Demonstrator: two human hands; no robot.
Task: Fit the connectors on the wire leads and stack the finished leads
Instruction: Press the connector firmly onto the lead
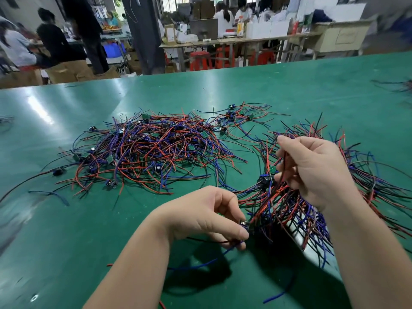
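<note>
Blue lead (196, 265): one, with one black lead beside it, trailing from the left grip toward the person over the table.
Connector (243, 223): one small dark part with a metal glint, right in the left grip.
Left hand (207, 217): thumb and curled fingers pinch the connector and the two leads.
Right hand (312, 172): raised up and to the right of the left grip; thumb and fingers pinch a few thin wires (283, 162), red and dark, which hang down into the near pile.
Near pile (278, 210): one, just right of the left grip and under the right hand; red, blue and black leads, too many to count; something white shows beneath it.
Big pile (151, 150): one, beyond the left grip and to its left, with small green boards scattered through it.
Small cluster (236, 118): one, beyond both grips.
Table (312, 90): green and glossy.
Stools (200, 61): red, at least three, past the far edge.
Brown pack (170, 33): one, with a white label too small to read.
</note>
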